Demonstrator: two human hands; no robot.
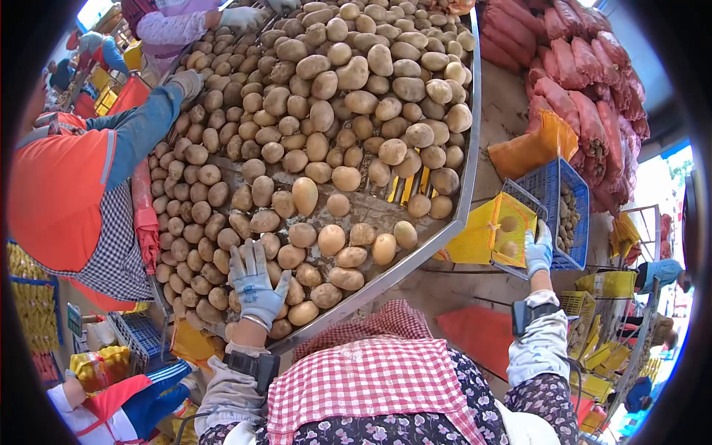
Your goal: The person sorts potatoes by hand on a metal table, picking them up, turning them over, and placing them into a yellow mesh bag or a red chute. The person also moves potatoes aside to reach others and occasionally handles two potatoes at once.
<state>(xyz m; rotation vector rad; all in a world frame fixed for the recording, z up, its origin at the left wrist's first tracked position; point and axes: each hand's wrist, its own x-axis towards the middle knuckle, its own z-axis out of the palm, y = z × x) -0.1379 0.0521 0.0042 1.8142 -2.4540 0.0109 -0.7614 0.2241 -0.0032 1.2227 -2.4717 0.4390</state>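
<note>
Potatoes (304,196) cover the metal-edged sorting table (469,185) in front of me. My left hand (257,288), in a white and blue glove, lies on potatoes near the table's front edge, fingers spread and gripping nothing. To the right of the table, my right hand (539,252), gloved alike, is beside a yellow mesh bag (480,228) with a few potatoes inside. Its fingers point away from me, stretched out at the bag's right side and close to a blue crate (582,222). No potato shows in that hand.
Stacked red mesh sacks (586,119) stand at the right, with an orange sack (535,144) near them. Across the table's left side reaches a co-worker in an orange vest (67,193); another person's gloved hand (243,18) is at the far end. Slots (408,185) open through the tabletop.
</note>
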